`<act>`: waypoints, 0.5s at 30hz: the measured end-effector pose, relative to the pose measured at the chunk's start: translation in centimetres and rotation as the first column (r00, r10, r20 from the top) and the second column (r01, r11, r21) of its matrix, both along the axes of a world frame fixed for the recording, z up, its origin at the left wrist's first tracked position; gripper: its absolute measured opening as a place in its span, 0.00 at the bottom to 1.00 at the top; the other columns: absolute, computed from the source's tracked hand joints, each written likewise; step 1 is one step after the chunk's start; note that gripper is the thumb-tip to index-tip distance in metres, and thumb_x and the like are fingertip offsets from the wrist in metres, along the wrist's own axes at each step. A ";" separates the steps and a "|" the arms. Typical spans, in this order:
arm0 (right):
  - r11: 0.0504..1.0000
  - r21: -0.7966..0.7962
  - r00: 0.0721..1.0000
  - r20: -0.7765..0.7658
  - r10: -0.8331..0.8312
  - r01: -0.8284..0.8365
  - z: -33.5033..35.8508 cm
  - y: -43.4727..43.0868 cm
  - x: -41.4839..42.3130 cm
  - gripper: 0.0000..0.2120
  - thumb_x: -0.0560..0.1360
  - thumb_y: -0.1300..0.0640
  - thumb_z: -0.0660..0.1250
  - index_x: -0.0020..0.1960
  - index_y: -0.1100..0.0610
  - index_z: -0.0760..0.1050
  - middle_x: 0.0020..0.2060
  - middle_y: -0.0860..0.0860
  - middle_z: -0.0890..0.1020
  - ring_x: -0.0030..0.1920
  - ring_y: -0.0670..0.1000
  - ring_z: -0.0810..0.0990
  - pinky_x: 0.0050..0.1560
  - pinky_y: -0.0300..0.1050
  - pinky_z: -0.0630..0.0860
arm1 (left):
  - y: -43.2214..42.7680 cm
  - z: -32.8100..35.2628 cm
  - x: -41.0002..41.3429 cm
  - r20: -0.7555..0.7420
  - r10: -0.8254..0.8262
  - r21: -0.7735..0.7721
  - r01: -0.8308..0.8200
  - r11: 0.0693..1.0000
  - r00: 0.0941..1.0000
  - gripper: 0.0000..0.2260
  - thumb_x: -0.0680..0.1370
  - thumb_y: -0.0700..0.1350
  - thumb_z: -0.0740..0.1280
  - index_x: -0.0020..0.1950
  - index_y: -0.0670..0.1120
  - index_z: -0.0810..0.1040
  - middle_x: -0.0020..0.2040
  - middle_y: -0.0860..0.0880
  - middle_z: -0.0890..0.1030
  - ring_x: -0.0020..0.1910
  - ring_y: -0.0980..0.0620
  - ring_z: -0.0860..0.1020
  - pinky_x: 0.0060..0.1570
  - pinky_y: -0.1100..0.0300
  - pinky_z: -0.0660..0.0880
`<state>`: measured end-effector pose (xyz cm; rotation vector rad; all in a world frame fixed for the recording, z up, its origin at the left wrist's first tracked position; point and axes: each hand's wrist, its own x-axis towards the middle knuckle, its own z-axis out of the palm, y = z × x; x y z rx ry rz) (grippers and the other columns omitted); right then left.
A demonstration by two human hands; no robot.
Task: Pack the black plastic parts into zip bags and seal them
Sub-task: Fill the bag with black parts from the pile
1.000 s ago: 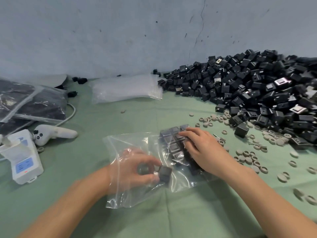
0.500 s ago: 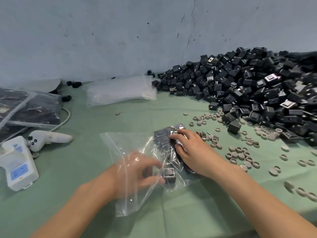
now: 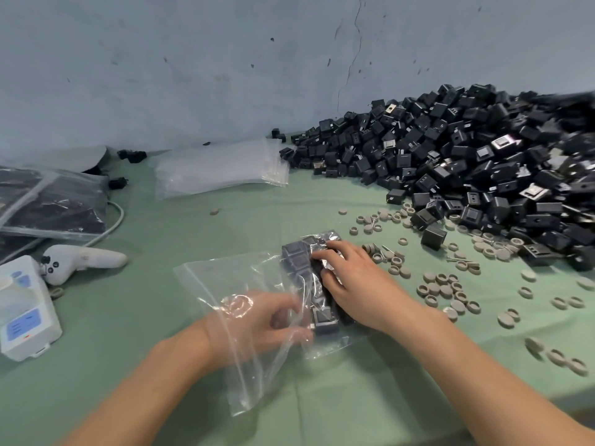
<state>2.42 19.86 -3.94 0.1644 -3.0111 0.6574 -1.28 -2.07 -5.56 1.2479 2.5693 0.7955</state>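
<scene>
A clear zip bag point(image 3: 222, 281) lies on the green table cover point(image 3: 135, 317) in front of me. My left hand point(image 3: 254, 323) is inside the bag and pinches one black plastic part point(image 3: 325, 318) at its fingertips. More black parts point(image 3: 294, 255) sit in a row in the bag's far end. On top of the bag, my right hand point(image 3: 357, 284) presses those parts through the plastic. A big pile of loose black parts point(image 3: 483, 175) fills the right side against the wall.
Several grey rings point(image 3: 444, 288) are scattered right of my right hand. A stack of empty zip bags point(image 3: 222, 169) lies at the back centre. Filled bags point(image 3: 54, 204), a white controller point(image 3: 80, 260) and a white device point(image 3: 22, 310) sit at the left.
My left hand has pushed the black part deeper into the bag, up against the other parts. My right hand stays on the bagged parts. The camera has shifted slightly.
</scene>
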 end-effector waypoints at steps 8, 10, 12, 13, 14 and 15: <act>1.000 -0.001 1.000 -0.015 -0.003 0.003 -0.1 0.0 0.0 0.20 0.85 0.50 0.52 0.77 0.47 0.63 0.77 0.48 0.61 0.78 0.49 0.55 0.75 0.49 0.58 | 1.5 -1.7 0.2 0.151 0.123 0.099 -0.139 0.985 0.981 0.29 0.65 0.71 0.69 0.41 0.44 0.74 0.31 0.54 0.67 0.31 0.53 0.65 0.35 0.49 0.69; 1.000 0.003 1.000 -0.019 -0.002 0.002 -0.1 0.0 0.0 0.20 0.85 0.50 0.53 0.77 0.47 0.63 0.77 0.49 0.62 0.78 0.50 0.55 0.75 0.49 0.58 | 1.9 -2.1 -0.1 0.184 0.170 0.052 -0.182 0.982 0.968 0.25 0.65 0.70 0.70 0.41 0.49 0.73 0.34 0.53 0.71 0.34 0.53 0.69 0.39 0.51 0.73; 1.000 0.006 1.000 -0.026 -0.001 0.002 -0.2 0.0 0.0 0.20 0.85 0.50 0.53 0.77 0.47 0.63 0.77 0.49 0.62 0.78 0.50 0.55 0.75 0.49 0.57 | 2.0 -2.2 -0.3 0.167 0.203 -0.021 -0.203 0.979 0.965 0.17 0.66 0.68 0.70 0.39 0.58 0.69 0.37 0.58 0.72 0.35 0.61 0.70 0.42 0.67 0.72; 1.000 0.012 0.999 -0.033 -0.002 0.003 -0.2 0.0 0.0 0.20 0.85 0.50 0.53 0.76 0.47 0.63 0.77 0.49 0.62 0.78 0.50 0.55 0.76 0.49 0.56 | 2.1 -2.2 -0.4 0.168 0.215 -0.025 -0.213 0.977 0.962 0.16 0.66 0.66 0.70 0.38 0.58 0.68 0.37 0.59 0.72 0.35 0.65 0.69 0.42 0.71 0.71; 1.000 0.023 0.999 -0.042 -0.004 0.005 -0.2 0.0 0.0 0.20 0.85 0.49 0.53 0.76 0.46 0.64 0.77 0.49 0.62 0.77 0.50 0.55 0.76 0.48 0.55 | 2.1 -2.3 -0.4 0.174 0.224 -0.020 -0.224 0.974 0.959 0.16 0.67 0.64 0.71 0.38 0.59 0.67 0.37 0.59 0.71 0.35 0.66 0.69 0.42 0.73 0.70; 0.999 0.038 0.999 -0.050 -0.004 0.006 -0.1 -0.1 0.1 0.21 0.84 0.48 0.53 0.76 0.46 0.64 0.77 0.49 0.62 0.77 0.50 0.55 0.76 0.48 0.52 | 2.2 -2.3 -0.4 0.173 0.230 -0.012 -0.231 0.973 0.958 0.16 0.67 0.63 0.72 0.38 0.58 0.67 0.37 0.60 0.71 0.35 0.67 0.68 0.41 0.74 0.69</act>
